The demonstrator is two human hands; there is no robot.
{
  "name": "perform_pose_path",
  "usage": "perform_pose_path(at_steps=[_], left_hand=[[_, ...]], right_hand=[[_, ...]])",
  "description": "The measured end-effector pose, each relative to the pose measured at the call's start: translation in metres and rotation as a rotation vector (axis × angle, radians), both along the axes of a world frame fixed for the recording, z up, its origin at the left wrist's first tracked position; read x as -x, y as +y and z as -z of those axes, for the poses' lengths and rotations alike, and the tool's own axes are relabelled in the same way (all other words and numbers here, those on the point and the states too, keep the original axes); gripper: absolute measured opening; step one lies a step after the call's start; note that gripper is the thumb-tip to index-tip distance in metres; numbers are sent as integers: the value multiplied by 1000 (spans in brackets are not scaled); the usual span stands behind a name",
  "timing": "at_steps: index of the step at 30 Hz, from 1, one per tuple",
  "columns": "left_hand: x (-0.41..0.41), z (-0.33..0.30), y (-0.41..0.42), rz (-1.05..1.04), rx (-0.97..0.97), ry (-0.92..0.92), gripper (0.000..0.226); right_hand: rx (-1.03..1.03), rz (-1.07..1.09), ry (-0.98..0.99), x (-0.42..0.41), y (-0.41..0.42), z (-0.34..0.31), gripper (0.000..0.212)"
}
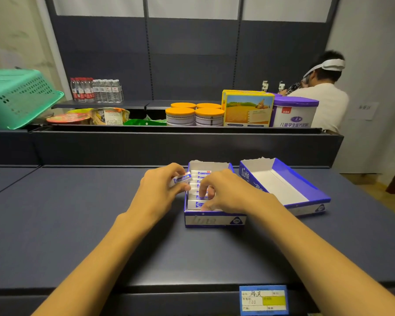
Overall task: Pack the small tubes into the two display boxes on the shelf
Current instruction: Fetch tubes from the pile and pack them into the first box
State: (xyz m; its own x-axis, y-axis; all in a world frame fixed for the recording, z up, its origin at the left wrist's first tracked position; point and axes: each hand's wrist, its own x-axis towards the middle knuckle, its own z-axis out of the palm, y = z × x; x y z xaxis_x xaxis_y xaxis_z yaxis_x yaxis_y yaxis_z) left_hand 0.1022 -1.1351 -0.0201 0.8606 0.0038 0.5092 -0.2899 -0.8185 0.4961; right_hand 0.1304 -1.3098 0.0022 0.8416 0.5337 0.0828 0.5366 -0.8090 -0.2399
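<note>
On the dark blue shelf top (78,224): two blue-and-white cardboard display boxes and a person's two bare hands.

Left display box (212,221): open-topped blue-and-white cardboard tray, front panel facing the camera. Contains a row of small white-and-blue tubes (200,176) lying crosswise, stacked from the rear wall toward the front. Appears nearly full along its length; the exact count cannot be read because the right hand covers part of the row.

Right display box (306,197): matching blue-and-white cardboard tray, just beside the first and angled away from it. White floor fully exposed; no tubes visible inside.

Left hand (160,190): at the left wall of the left display box, fingers curled, pinching one small white-and-blue tube (182,179) held above the box edge.

Right hand (224,192): inside the left display box, fingers bent down onto the packed row, apparently pressing or pinching a tube; which of the two cannot be told.

Progress (judgement): first box close to complete; second box not started. Roughly half the task remains.

Remaining work (judgement): seat the held tube, then fill the right display box. No loose supply of tubes is visible on the shelf.

Background: green plastic basket (21,96), orange-lidded tins (194,117), water bottles (96,90), a second person (321,99).
</note>
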Motion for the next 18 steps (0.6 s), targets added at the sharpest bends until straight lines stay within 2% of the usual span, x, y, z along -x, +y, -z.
perform_pose_path(at_steps=[8,18], left_hand=[[3,-17,-5,77,-23,22,30],[8,-29,-30,207,-346,245,26]], right_hand=[[-154,88,-39,-8,-32,-19,24],[-126,118,-30,-14,-46,-11,22]])
